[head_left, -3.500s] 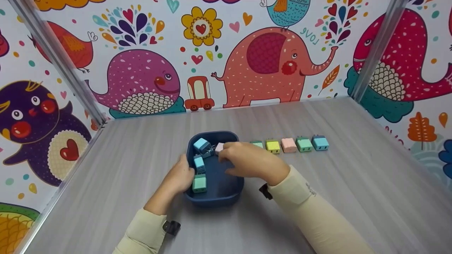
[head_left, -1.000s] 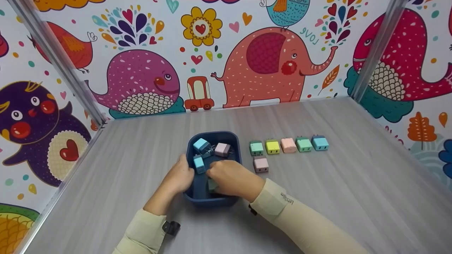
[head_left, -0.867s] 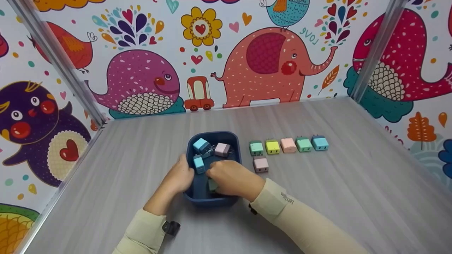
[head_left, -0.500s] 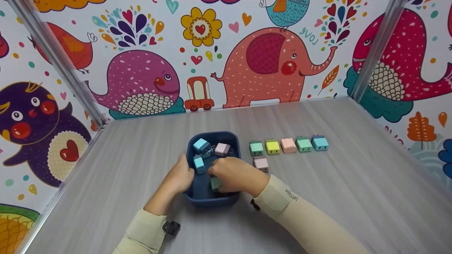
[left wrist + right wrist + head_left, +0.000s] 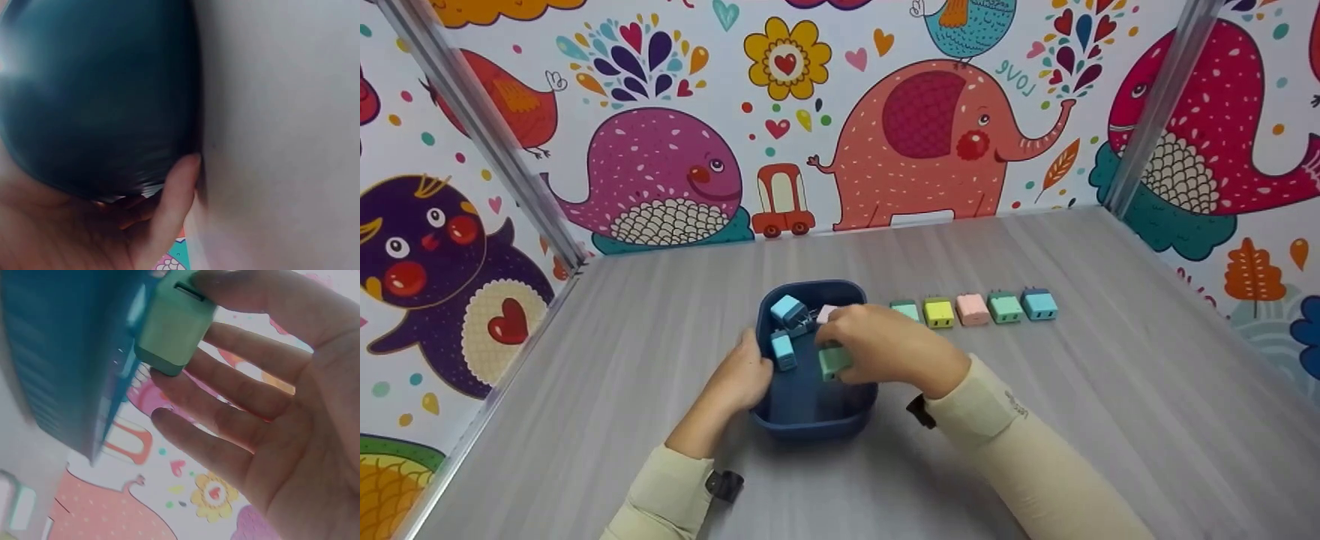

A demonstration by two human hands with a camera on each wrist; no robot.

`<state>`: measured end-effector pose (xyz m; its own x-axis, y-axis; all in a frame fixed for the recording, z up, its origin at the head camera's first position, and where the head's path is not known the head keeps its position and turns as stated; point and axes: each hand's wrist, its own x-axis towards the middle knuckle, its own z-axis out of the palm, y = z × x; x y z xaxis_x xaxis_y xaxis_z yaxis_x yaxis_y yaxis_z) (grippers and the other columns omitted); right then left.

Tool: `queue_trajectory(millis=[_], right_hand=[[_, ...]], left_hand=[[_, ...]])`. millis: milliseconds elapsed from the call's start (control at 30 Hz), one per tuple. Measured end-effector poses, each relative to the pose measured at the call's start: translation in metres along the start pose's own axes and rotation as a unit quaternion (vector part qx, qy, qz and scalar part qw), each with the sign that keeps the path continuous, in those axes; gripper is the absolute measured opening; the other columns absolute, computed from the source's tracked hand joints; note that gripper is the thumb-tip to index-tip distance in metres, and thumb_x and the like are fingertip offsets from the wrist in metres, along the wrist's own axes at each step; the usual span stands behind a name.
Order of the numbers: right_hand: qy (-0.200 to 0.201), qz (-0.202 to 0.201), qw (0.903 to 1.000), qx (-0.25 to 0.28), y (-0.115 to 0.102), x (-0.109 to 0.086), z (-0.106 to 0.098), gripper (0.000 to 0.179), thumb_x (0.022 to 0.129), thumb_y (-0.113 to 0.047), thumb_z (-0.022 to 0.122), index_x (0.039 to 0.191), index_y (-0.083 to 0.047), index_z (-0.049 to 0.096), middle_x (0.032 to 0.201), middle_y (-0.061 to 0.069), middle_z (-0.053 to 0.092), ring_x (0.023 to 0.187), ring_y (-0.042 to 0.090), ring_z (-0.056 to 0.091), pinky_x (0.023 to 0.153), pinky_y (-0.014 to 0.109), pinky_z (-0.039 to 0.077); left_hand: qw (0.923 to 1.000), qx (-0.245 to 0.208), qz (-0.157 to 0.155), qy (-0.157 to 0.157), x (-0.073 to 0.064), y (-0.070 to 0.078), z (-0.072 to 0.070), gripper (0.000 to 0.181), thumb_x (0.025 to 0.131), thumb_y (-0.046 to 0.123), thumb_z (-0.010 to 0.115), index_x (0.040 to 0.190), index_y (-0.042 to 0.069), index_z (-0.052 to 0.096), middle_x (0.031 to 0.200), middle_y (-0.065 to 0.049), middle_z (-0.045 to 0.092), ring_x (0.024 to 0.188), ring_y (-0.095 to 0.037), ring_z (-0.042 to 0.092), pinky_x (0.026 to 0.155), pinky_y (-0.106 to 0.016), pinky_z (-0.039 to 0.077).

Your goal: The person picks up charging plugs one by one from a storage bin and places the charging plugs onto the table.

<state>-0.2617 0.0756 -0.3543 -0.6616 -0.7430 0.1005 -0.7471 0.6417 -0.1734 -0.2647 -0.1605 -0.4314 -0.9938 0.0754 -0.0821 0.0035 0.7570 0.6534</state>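
My right hand (image 5: 889, 345) pinches a green USB wall charger (image 5: 832, 363) over the blue plastic bin (image 5: 814, 429). In the right wrist view the thumb is on the port side of that charger (image 5: 175, 326), close beside the bin's wall. My left hand (image 5: 741, 373) grips the bin's left side. Seen from the left wrist, its fingers (image 5: 175, 197) lie along the outside of the dark bin (image 5: 107, 101). Inside the bin, light blue chargers (image 5: 784, 351) lie at the left, and a pinkish charger (image 5: 826, 312) is partly hidden behind my right hand.
Right of the bin, chargers stand in a row on the grey table (image 5: 1110, 360): a partly covered green one (image 5: 906, 309), a yellow one (image 5: 938, 313), a pink one (image 5: 973, 309), a light green one (image 5: 1006, 307) and a blue one (image 5: 1039, 304). A cartoon-printed wall (image 5: 795, 135) stands behind.
A pinkish charger was set below the row, now hidden behind my right hand. That hand has since lifted the green charger from the bin's front, moving up and right. My left hand stays put.
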Motion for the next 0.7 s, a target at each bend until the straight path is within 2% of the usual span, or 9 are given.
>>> queue_trajectory(millis=[300, 700], right_hand=[[0.013, 0.079, 0.9962, 0.034, 0.015, -0.018, -0.027, 0.048, 0.083, -0.014, 0.093, 0.128, -0.016, 0.079, 0.122, 0.007, 0.075, 0.102, 0.021, 0.072, 0.087, 0.041, 0.062], [0.021, 0.102, 0.9940, 0.032, 0.040, -0.037, -0.028, 0.053, 0.079, -0.008, 0.095, 0.129, -0.011, 0.078, 0.119, 0.011, 0.074, 0.099, 0.025, 0.072, 0.084, 0.042, 0.063]], left_hand=[[0.9998, -0.003, -0.017, -0.008, -0.001, 0.002, 0.000, 0.054, 0.109, 0.009, 0.040, 0.157, -0.013, 0.027, 0.153, -0.037, 0.048, 0.137, -0.043, 0.054, 0.107, -0.059, 0.046], [0.9999, -0.003, -0.014, -0.007, -0.001, 0.001, 0.000, 0.059, 0.109, 0.009, 0.040, 0.161, -0.013, 0.021, 0.160, -0.037, 0.040, 0.145, -0.045, 0.046, 0.113, -0.060, 0.041]])
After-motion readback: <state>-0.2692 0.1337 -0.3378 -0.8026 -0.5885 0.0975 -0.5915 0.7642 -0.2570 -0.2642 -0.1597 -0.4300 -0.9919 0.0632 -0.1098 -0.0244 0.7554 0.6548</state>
